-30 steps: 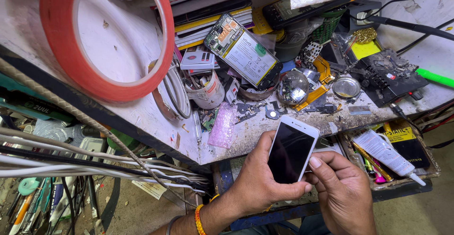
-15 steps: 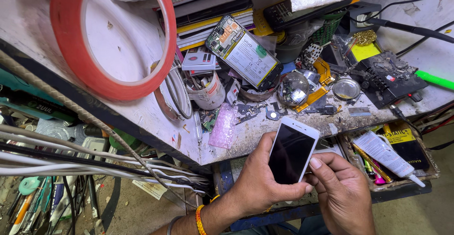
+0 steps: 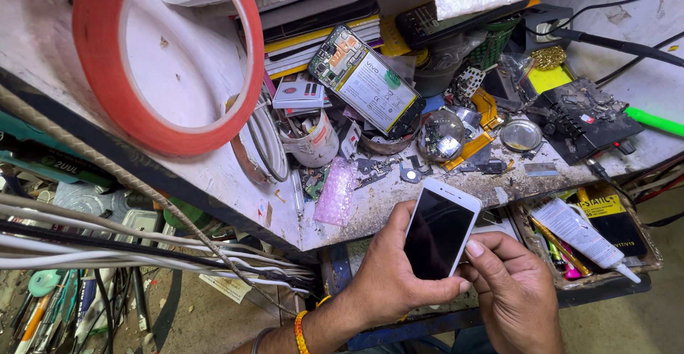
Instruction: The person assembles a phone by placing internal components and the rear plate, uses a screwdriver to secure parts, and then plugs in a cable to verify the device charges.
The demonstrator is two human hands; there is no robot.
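My left hand point(image 3: 388, 279) grips a white smartphone point(image 3: 440, 230) with a dark screen, held upright and tilted just off the front edge of the workbench point(image 3: 235, 183). My right hand point(image 3: 511, 286) sits at the phone's lower right corner, thumb pressed against its side edge. Both hands are over an open drawer below the bench.
A large roll of red tape point(image 3: 167, 58) stands at the left. An opened phone with its battery showing point(image 3: 370, 83) lies among circuit parts, a white cup point(image 3: 310, 140) and a pink bubble bag point(image 3: 336, 191). A white glue tube point(image 3: 581, 234) lies in a tray at right. Cables point(image 3: 142, 250) hang lower left.
The view has shifted slightly. My hands keep holding the phone in nearly the same place; the right thumb has moved a little along the phone's lower edge.
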